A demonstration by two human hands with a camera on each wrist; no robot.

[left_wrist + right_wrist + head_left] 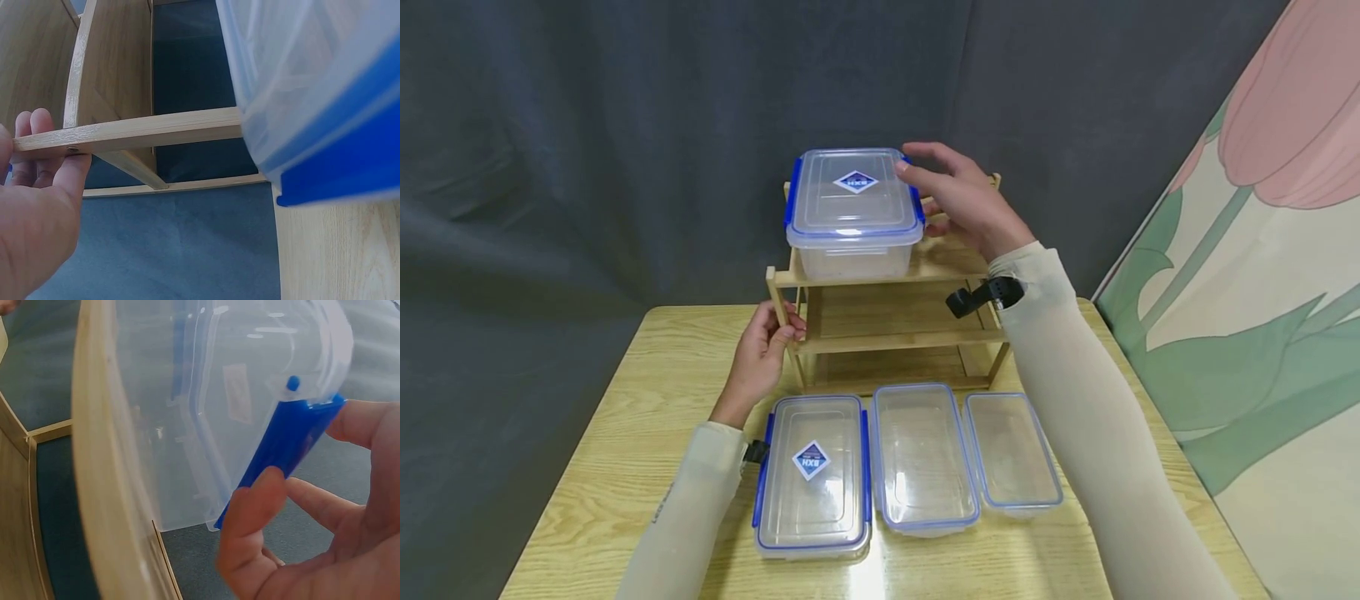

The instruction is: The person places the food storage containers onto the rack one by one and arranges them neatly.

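Box (853,212) sits on rack (887,333) top shelf, long axis front-to-back; right hand (958,200) nearer, fingers loose at its right clip, left hand (760,354) grips rack's front-left post.

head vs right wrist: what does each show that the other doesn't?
Only the head view: the left hand gripping the wooden rack's left post, three clear boxes on the table in front, one lidded box and two open boxes, plus the painted panel at right.

Only the right wrist view: close up, the thumb and fingers touching the blue side clip of the top box.

Both: the right hand at the lidded top box on the wooden rack.
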